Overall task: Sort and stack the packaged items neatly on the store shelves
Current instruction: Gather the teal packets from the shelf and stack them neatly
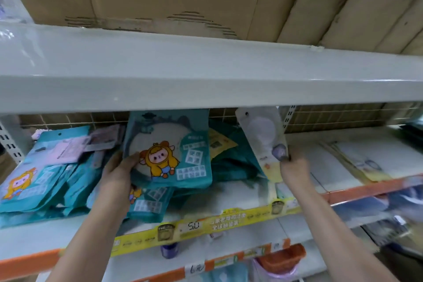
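The left hand (pixel 120 170) grips a teal cartoon-printed packet (pixel 169 149) by its lower left edge, thumb across the front, holding it upright above the shelf (pixel 240 197). The right hand (pixel 294 167) pinches the lower end of a white packet (pixel 263 137), which tilts up and leftward from the fingers. To the left of the left hand, more teal packets (pixel 41 178) lie overlapped in a slumped pile on the shelf. Between the two hands, behind the held teal packet, lies a heap of dark teal packets (pixel 231 162). To the right of the right hand, flat white packets (pixel 343 162) lie on the same shelf. Below the hands, a yellow price strip (pixel 206 224) runs along the shelf edge.
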The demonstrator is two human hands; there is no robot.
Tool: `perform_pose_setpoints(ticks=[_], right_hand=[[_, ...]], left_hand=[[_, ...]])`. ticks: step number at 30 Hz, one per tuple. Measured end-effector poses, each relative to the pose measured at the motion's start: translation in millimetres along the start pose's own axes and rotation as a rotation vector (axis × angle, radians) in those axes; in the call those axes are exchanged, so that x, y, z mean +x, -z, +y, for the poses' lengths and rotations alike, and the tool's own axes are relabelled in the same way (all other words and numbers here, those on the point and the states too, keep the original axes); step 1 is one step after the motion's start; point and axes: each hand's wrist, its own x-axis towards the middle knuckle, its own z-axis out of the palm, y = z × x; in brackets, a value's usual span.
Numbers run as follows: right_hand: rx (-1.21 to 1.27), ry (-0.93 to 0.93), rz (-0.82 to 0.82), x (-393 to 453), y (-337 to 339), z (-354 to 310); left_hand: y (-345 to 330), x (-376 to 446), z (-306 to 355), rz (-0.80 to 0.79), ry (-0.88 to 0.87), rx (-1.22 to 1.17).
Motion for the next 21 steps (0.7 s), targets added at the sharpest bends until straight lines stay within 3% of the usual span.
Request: perform_pose_setpoints(ticks=[8,21], right_hand=[[0.07,-0.106,-0.111,-14.5,33.9,57.0],[0.086,-0.26,-0.134,19.3,139.1,181.8]], left_hand=[[-55.7,-48.7,-32.0,-0.152,-0.046,0.142],[-182.5,-135.6,-120.0,-0.093,0.065,0.281]])
